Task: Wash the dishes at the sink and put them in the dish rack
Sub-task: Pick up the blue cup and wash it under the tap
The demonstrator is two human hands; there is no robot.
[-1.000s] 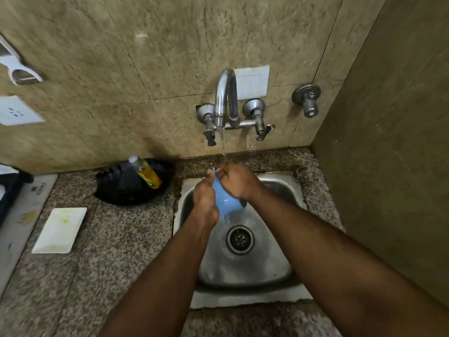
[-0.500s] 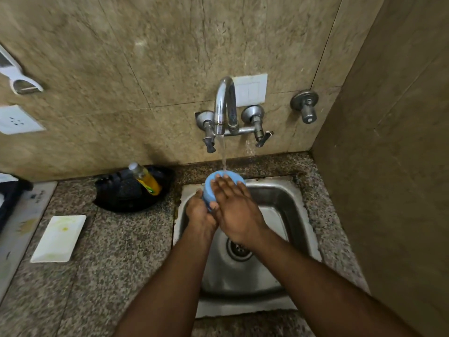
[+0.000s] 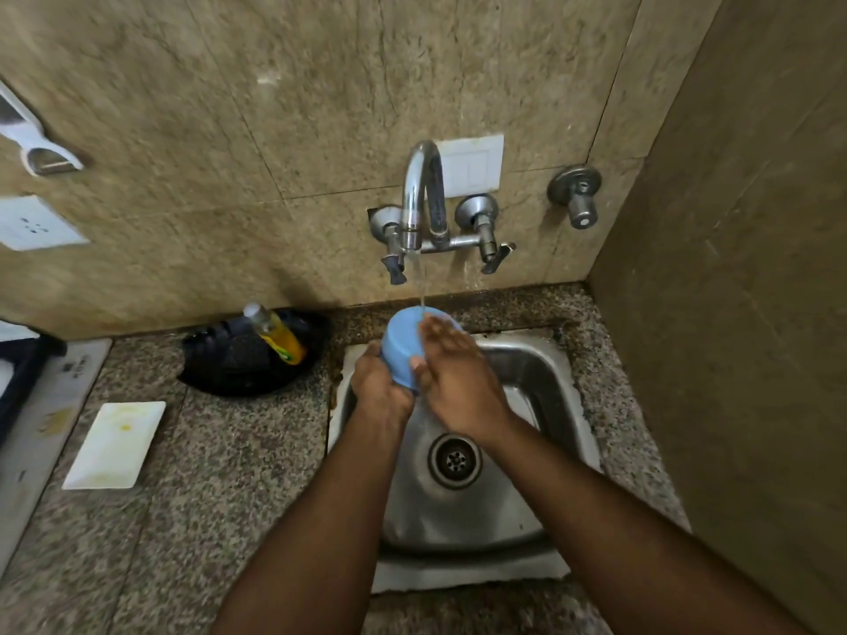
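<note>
A small blue bowl (image 3: 403, 348), tipped with its underside showing, sits under running water above the steel sink's (image 3: 557, 373) back edge.

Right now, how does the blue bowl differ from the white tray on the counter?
The blue bowl is round, and both hands hold it under the running water above the sink. The white tray is rectangular, flat on the counter, untouched and yellow-stained. Both look like plastic dishes.

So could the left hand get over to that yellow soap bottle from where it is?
Probably yes, but not at once: the left hand is gripping the blue bowl under the tap. The yellow bottle leans in the black basket just left of the sink, with nothing between.
</note>
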